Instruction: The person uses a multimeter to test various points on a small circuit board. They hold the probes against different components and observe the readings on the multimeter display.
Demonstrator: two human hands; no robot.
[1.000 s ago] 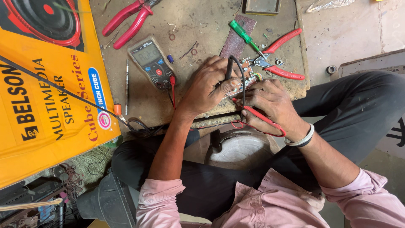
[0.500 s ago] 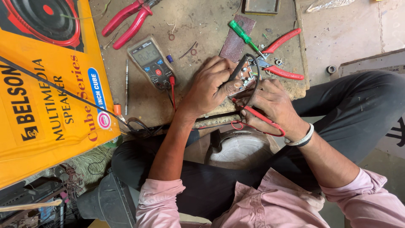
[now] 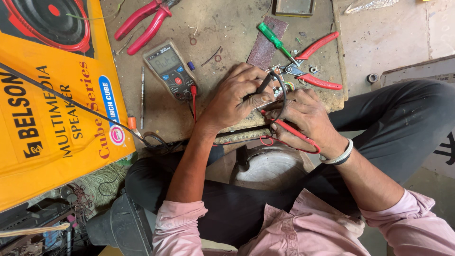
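Containers: one shallow rectangular metal tray (image 3: 295, 6) at the far edge of the worn wooden board (image 3: 218, 28), contents not visible. One large orange cardboard speaker box (image 3: 52, 109), glossy print, closed, lies at the left.

Left hand (image 3: 234, 97): fingers curled tight around a black multimeter probe (image 3: 264, 83), slim and rod-shaped, tip down on a small circuit board (image 3: 279, 92) mostly hidden between the two hands. Right hand (image 3: 303, 114): fingers closed on a red probe (image 3: 291, 132), its red plastic shaft running back along the wrist, where a white bangle (image 3: 337, 155) sits. Both hands touch over the circuit board, near the board's front edge, above the lap.

Grey digital multimeter (image 3: 169, 70), blocky with a round red dial, lies just left of the left hand; red and black leads run from it.

Beyond the hands: green-handled screwdriver (image 3: 274, 38) on a rectangle of dull sandpaper (image 3: 265, 45); red-handled cutters (image 3: 313, 64); larger red-handled pliers (image 3: 142, 23) farther left. Surface scuffed, dusty, strewn with wire scraps.
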